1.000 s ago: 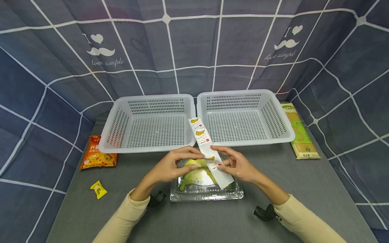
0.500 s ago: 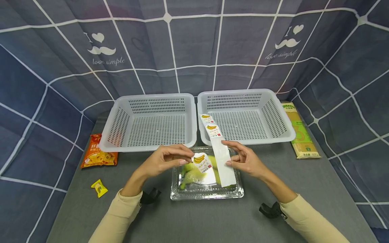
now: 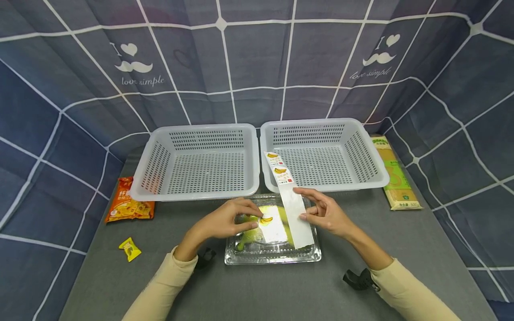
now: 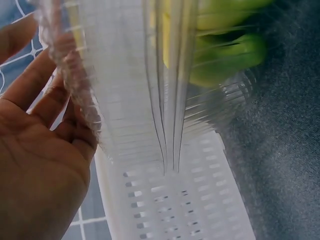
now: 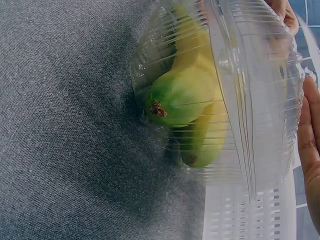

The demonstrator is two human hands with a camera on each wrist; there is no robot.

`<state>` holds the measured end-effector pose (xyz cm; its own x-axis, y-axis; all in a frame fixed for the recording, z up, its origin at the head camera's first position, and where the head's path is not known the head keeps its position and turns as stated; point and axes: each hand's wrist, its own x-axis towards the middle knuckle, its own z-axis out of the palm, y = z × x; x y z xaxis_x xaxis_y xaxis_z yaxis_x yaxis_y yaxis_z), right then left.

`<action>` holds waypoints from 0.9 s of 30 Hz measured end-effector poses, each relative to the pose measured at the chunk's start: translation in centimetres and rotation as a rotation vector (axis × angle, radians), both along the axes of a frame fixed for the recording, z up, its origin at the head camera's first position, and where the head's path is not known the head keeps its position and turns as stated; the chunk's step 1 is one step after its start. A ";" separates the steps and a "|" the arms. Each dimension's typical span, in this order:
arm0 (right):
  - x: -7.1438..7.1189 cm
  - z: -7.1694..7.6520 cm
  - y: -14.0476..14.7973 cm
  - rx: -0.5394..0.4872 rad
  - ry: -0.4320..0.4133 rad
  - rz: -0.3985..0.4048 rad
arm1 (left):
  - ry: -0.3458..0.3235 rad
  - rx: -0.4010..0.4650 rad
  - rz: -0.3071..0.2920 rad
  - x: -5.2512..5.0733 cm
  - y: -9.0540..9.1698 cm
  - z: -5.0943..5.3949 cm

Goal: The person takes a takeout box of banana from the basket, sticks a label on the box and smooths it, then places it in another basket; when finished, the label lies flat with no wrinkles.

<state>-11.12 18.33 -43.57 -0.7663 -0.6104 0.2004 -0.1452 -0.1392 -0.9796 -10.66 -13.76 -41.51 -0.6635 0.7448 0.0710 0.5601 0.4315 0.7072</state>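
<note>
Overlapping the fruit box [image 3: 273, 257], a sticker [image 3: 267, 220] was pinched by the left hand [image 3: 226, 220], a label strip [image 3: 295, 218] by the right hand [image 3: 327, 214], both half-curled.

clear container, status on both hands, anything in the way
Left hand at banana sticker over clear container, fruit inside. Right hand pinches label strip. Strip partly covers container's right side, head view.

Booth [image 3: 474, 133] of gridded curtains [image 3: 257, 53], grey table [image 3: 257, 294]
</note>
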 end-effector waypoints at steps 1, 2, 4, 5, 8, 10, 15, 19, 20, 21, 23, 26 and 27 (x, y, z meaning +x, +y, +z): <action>0.0 0.0 0.0 -0.002 -0.004 0.002 | 0.017 -0.014 0.003 0.1 0.1 0.0; 0.1 0.0 -0.1 -0.004 -0.009 0.004 | 0.031 -0.030 0.005 0.1 0.1 0.0; 0.1 0.0 -0.1 -0.005 -0.019 0.006 | 0.052 -0.059 0.004 0.2 0.2 -0.1; 0.1 0.0 -0.1 -0.006 -0.014 0.007 | 0.060 -0.075 0.003 0.3 0.3 -0.1; 0.1 0.0 -0.2 -0.001 -0.020 0.002 | 0.090 -0.112 0.005 0.6 0.3 -0.3; 0.1 0.0 -0.3 0.000 -0.021 0.003 | 0.117 -0.117 0.009 0.8 0.4 -0.4; 0.2 0.0 -0.4 0.001 -0.029 0.005 | 0.139 -0.080 -0.020 1.3 0.7 -0.6; 0.2 0.1 -0.4 -0.002 -0.019 0.005 | 0.122 -0.070 -0.031 1.5 0.8 -0.6; 0.2 0.1 -0.4 -0.003 -0.017 0.006 | 0.121 -0.075 -0.021 1.5 0.8 -0.6; 0.2 0.1 -0.4 -0.004 -0.018 0.005 | 0.125 -0.079 -0.011 1.4 0.8 -0.6; 0.2 0.1 -0.4 -0.002 -0.021 0.002 | 0.127 -0.092 0.003 1.3 0.8 -0.7; 0.2 0.0 -0.4 0.002 -0.014 -0.003 | 0.116 -0.103 0.003 1.2 0.8 -0.7; 0.2 -0.1 -0.4 0.004 -0.009 -0.005 | 0.116 -0.104 0.002 1.2 0.7 -0.8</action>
<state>-10.93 17.93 -43.62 -0.7710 -0.6074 0.1912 -0.1373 -0.1347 -0.9813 -9.44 -13.03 -42.27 -0.6569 0.7507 0.0697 0.6345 0.5005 0.5890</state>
